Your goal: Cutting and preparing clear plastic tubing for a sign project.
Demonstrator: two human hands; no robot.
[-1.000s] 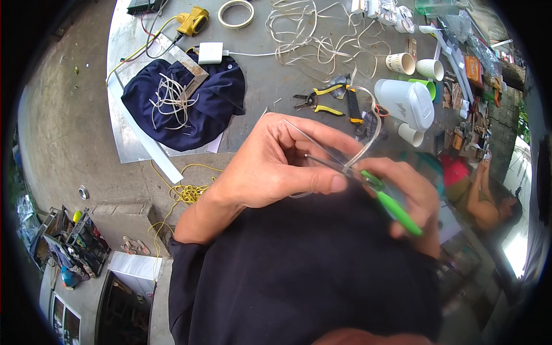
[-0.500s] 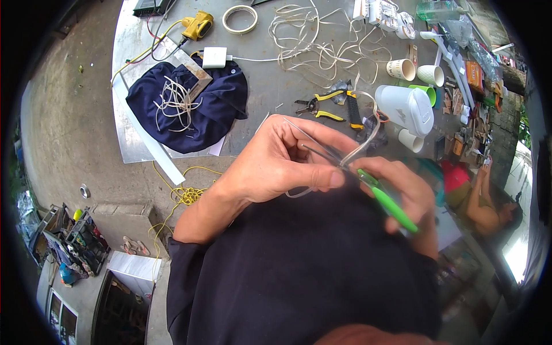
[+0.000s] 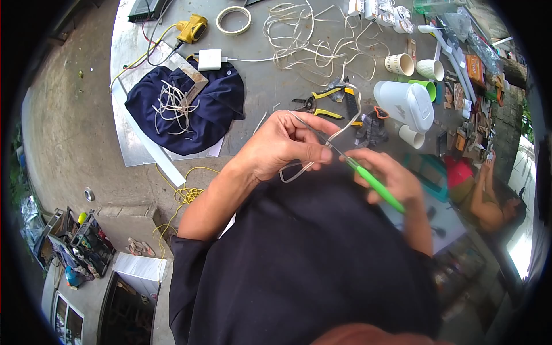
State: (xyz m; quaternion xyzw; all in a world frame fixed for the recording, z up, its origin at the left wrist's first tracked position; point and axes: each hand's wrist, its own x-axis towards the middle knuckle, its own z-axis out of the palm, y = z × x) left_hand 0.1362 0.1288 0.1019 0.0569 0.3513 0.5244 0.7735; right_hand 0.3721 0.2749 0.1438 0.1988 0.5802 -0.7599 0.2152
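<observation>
Thin white cable (image 3: 355, 115) runs into my left hand (image 3: 282, 146), held between its thumb and fingers, and hangs in a loop beneath it. My right hand (image 3: 397, 181) grips a green-handled tool (image 3: 379, 190) whose metal end touches the cable beside my left thumb; I cannot tell the tool's exact kind. A thin dark length (image 3: 322, 132) slants across my left fingers. Just beyond my hands, yellow-and-black hand tools (image 3: 328, 112) and a small dark bundle with orange loops (image 3: 371, 129) lie on the metal table (image 3: 259, 86).
Navy cloth (image 3: 218, 103) with cable pieces, a yellow power tool (image 3: 190, 29), tape roll (image 3: 233, 20), white adapter (image 3: 210, 59), cups (image 3: 428, 69) and a plastic container (image 3: 402, 103) lie around. Another person (image 3: 483, 201) is at the right. Yellow cord (image 3: 190, 192) lies on the ground.
Both my hands have moved slightly upward, the right one also a little leftward with the green-handled tool. More of the cable loop shows beneath my left hand.
</observation>
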